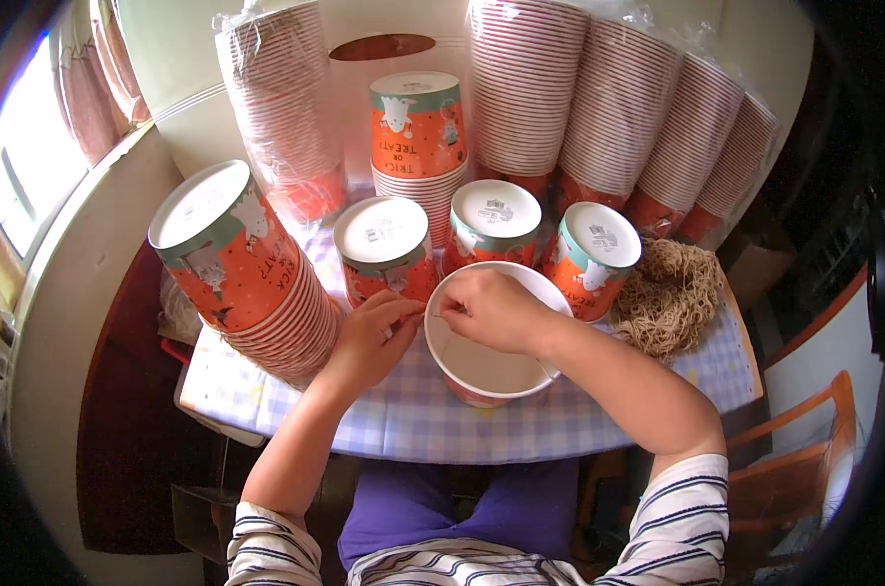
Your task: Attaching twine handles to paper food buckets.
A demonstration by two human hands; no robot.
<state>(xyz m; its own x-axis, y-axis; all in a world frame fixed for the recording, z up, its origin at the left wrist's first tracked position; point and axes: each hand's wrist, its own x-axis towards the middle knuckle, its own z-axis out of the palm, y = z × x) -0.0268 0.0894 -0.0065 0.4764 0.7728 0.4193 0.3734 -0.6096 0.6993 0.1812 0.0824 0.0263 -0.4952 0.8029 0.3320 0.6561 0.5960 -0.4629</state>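
Observation:
An open paper bucket point(491, 376) with a white inside stands upright in front of me at the table's near side. My right hand point(496, 311) reaches over its mouth, with the fingers closed in a pinch by the left part of the rim. A thin string point(547, 370) shows at the right side of the bucket, and a bit of it seems to be at my right fingertips. Just outside the left rim, my left hand point(374, 337) is closed, thumb and finger pressed together. What it pinches is too small to make out.
A tall stack of orange printed buckets point(257, 278) leans at the left. Upside-down buckets point(384, 234) stand behind the open one. Plastic-wrapped bucket stacks point(526, 88) line the back. A tangle of beige string point(669, 298) lies at the right on the checked tablecloth point(403, 430). A wooden chair point(804, 459) stands at right.

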